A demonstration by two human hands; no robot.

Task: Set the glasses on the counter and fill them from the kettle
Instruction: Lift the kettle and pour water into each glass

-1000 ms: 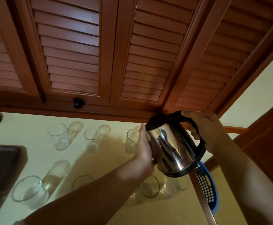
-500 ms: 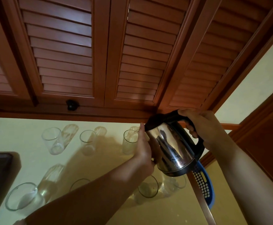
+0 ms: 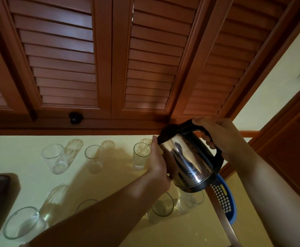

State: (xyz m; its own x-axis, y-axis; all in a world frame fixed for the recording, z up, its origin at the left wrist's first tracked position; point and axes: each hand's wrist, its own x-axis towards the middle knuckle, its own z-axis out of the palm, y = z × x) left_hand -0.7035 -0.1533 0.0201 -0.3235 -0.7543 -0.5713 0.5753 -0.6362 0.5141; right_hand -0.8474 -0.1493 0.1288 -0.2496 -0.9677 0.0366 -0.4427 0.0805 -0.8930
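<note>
Stainless steel kettle with a black lid and handle hangs tilted over the pale yellow counter, its spout end leaning toward the back-row glass just left of it. The right hand is clenched around the black handle, fingers curled through the loop and thumb along the top. The left hand lies flat against the kettle's steel side, fingers pointing up toward the lid rim, steadying rather than gripping. A thin thread at that glass's rim may be water, though the dim light leaves it uncertain. Two more glasses stand in the back row, the far-left glass and the middle glass. Nearer the camera stand the big front glass and another glass below the kettle's base. A blue basket sits past the counter's right edge.
</note>
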